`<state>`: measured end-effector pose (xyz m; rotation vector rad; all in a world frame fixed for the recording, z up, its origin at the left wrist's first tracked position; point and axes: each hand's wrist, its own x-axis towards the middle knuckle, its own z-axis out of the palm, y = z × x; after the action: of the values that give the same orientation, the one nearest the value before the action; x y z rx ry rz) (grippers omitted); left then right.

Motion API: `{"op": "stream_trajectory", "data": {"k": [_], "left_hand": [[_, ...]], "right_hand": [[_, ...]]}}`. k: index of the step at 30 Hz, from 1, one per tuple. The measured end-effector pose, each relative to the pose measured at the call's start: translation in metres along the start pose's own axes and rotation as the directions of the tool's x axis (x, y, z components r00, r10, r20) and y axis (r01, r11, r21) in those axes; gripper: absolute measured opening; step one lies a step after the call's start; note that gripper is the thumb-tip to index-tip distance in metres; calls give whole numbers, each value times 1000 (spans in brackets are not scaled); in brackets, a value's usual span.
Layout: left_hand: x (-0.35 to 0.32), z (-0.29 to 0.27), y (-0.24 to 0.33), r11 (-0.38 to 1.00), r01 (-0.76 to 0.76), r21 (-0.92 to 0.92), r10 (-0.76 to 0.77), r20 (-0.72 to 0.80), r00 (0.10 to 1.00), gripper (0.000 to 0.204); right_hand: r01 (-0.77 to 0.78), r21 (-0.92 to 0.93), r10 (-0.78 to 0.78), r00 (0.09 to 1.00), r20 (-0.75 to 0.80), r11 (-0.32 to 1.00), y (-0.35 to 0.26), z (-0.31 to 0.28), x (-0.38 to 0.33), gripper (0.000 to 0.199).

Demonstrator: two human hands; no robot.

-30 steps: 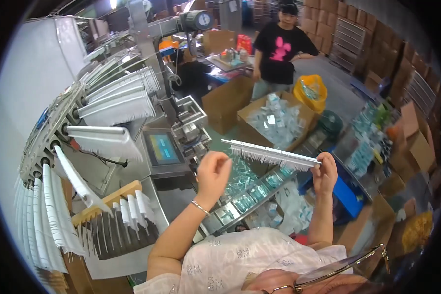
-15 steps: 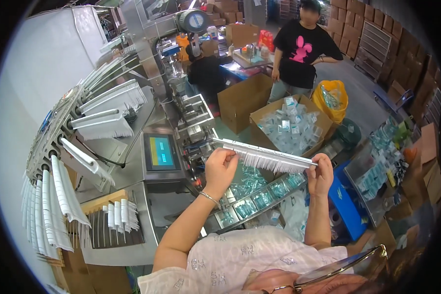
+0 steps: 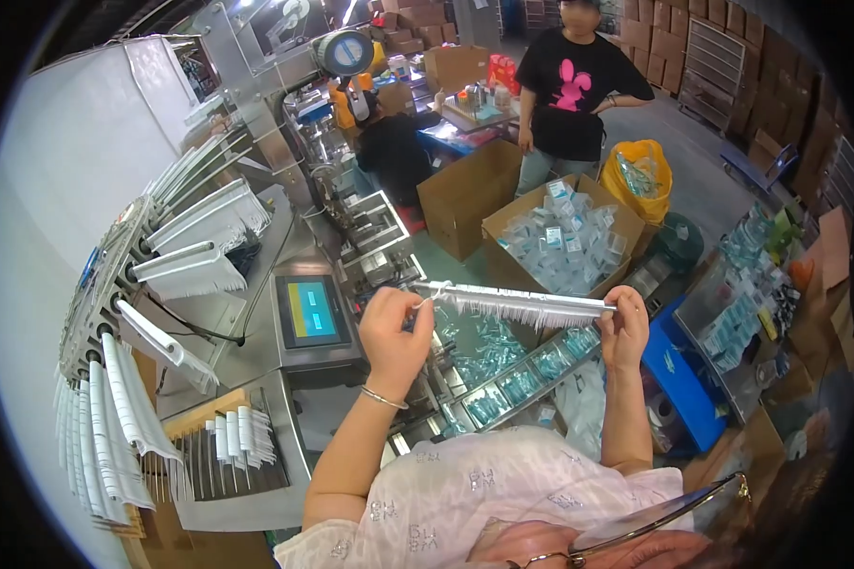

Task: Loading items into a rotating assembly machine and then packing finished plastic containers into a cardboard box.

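Observation:
A thin rod (image 3: 531,298) strung with many white strips, their ends hanging like a fringe, spans the space in front of my chest. At its right end, my right hand (image 3: 624,330) has its fingers closed round the tip. My left hand (image 3: 394,334) is at the other end, thumb and fingers pinched together on a small white strip (image 3: 438,292) that bends away from the row. Whether those fingers also grip the rod itself cannot be seen.
On the left, a machine carries more strip-loaded rods (image 3: 123,394), beside a touch screen (image 3: 311,311). Ahead run metal compartments (image 3: 489,406) of teal packets. Beyond are a carton (image 3: 626,223) of clear packs, a yellow bag (image 3: 639,152) and a standing person (image 3: 569,95); another person (image 3: 394,147) sits farther back.
My left hand has shifted left and slightly down, drawing a white strip at the rod's left end out of line. The right hand keeps its hold at the other end.

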<state>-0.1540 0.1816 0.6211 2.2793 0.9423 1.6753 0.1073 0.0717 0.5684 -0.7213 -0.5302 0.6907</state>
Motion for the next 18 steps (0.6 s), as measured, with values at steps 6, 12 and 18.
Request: {"op": "stream_trajectory", "data": {"k": [6,12,18], "left_hand": [[36,-5,0,995,-53,82,38,166,985,13],[42,-4,7,998,-30,54,15,259,966,16],[-47,-78,38,984,-44,170,14,176,984,10]], "right_hand": [[-22,-16,25,987,159,1000,8,-2,-2,13],[-67,11,64,984,165,998,7,0,-9,13],[-119,-27,122,986,116,992,32,-18,15,10]]}}
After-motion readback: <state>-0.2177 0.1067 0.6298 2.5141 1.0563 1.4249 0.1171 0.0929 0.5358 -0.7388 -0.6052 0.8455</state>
